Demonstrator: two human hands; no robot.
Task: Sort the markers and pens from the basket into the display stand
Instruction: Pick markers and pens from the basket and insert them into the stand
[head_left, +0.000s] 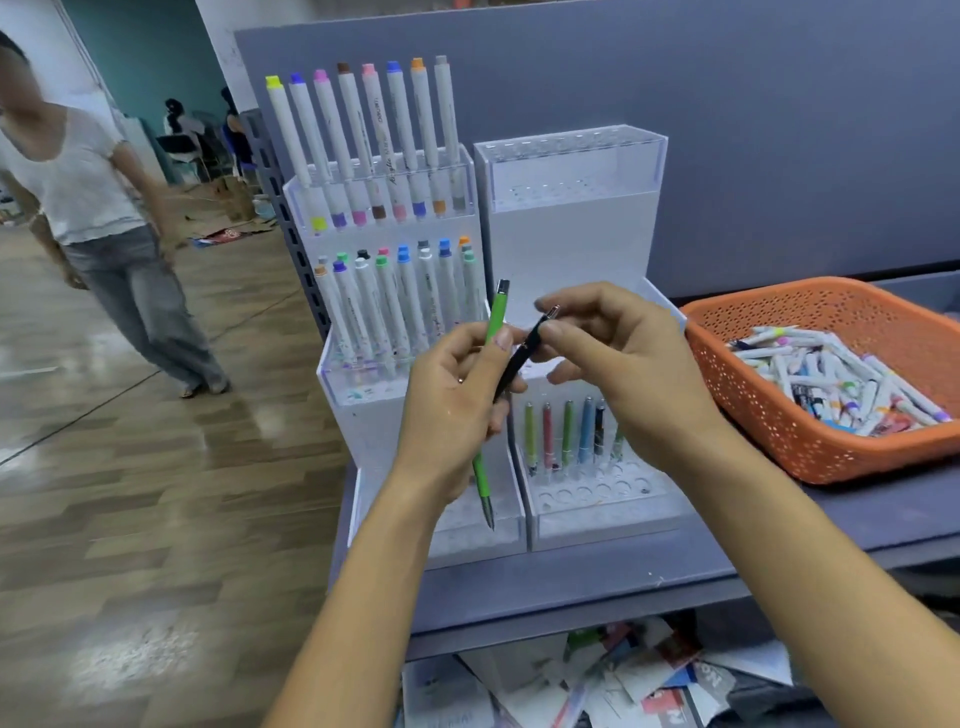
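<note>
Left hand (457, 395) up in front of the display stand (571, 249), fingers (467, 338) curled round a green pen (496, 322). It stands nearly upright, clip end above the thumb, tip poking out below the palm. Right hand (623, 353) meets it just beside. Its thumb and forefinger pinch the upper end of a black pen (519, 358), which slants down toward the left fingers; the lower end slips behind them, and I cannot tell if they grip it too.

Directly below the right fingers, a row of pens (566, 436) stands in the stand's low front holes. Above and behind the left fingers, two tiers of white markers (395, 301) stand with coloured caps up.

Well off to the right of the right fingers, the orange basket (779, 415) sits on the gray shelf (571, 577), with loose markers (831, 374) heaped inside. Far left of the hands, a person (93, 208) stands on the wooden floor (130, 493).
</note>
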